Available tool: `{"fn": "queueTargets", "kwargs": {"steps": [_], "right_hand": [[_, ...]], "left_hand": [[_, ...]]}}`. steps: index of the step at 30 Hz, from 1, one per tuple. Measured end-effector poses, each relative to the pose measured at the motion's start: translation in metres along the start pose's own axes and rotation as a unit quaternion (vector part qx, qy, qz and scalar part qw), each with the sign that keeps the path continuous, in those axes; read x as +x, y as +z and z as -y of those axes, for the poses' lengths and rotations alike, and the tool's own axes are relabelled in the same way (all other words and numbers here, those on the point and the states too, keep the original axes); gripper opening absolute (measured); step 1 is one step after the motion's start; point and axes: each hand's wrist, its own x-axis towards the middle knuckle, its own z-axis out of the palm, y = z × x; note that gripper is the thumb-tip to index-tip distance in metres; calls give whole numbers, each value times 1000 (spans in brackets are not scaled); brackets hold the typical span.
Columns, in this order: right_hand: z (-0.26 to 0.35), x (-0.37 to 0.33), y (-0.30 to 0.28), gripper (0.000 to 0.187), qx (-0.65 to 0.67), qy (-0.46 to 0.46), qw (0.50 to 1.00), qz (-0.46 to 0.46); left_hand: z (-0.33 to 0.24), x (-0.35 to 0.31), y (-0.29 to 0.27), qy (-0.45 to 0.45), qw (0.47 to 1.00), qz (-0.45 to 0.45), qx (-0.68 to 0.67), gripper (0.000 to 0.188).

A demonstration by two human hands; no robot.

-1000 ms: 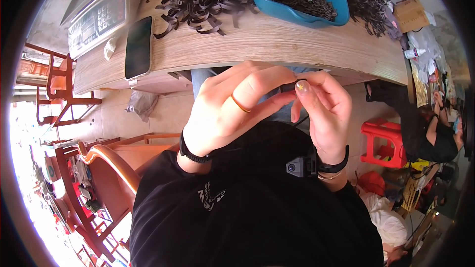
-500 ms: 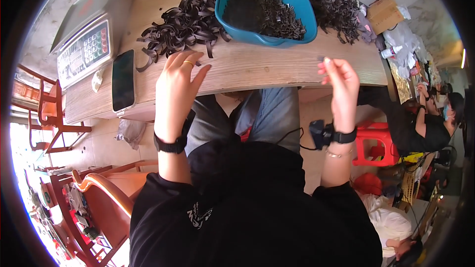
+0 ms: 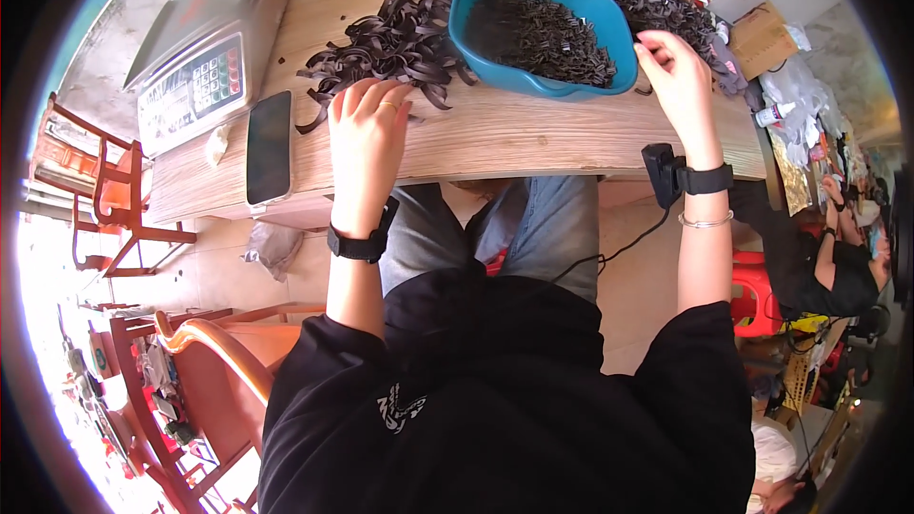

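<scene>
My left hand [image 3: 369, 124] rests at the near edge of a loose pile of dark brown ribbon strips [image 3: 405, 43]. Its fingers are stretched forward and slightly bent, with the thumb hidden under them. A short dark strip end [image 3: 415, 118] shows on the table beside it. My right hand [image 3: 678, 76] is at the right rim of a blue plastic tub [image 3: 533, 84], thumb and forefinger pinched together; whatever lies between them is too small to make out. Many short dark folded pieces [image 3: 562, 43] fill part of the tub. Behind my right hand spreads another heap of dark pieces [image 3: 657, 0].
On the table's left stand a digital scale [image 3: 205, 76] and a black phone [image 3: 269, 148], with a crumpled white scrap [image 3: 217, 146] between. A cardboard box [image 3: 762, 41] and plastic bags [image 3: 798, 95] sit at the right. Another person [image 3: 838, 266] works beyond a red stool [image 3: 755, 295].
My right hand has moved forward from the table's front edge to the tub's right rim. The dark bit at its fingertips no longer shows. My left fingers have drawn closer together; the view has shifted slightly.
</scene>
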Motion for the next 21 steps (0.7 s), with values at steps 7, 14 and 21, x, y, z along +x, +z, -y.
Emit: {"fn": "queueTargets", "kwargs": {"steps": [7,14,21], "right_hand": [[41,25,34,32,41,-99,929,355],[42,36,61,23,29,-142,898,415],[42,30,72,11,68,-110,922,364]], "left_hand": [[-13,5,18,62,994,77,-46,11],[-18,2,22,67,996,43,-36,8],[-25,4,11,46,997,1,-67,9]]}}
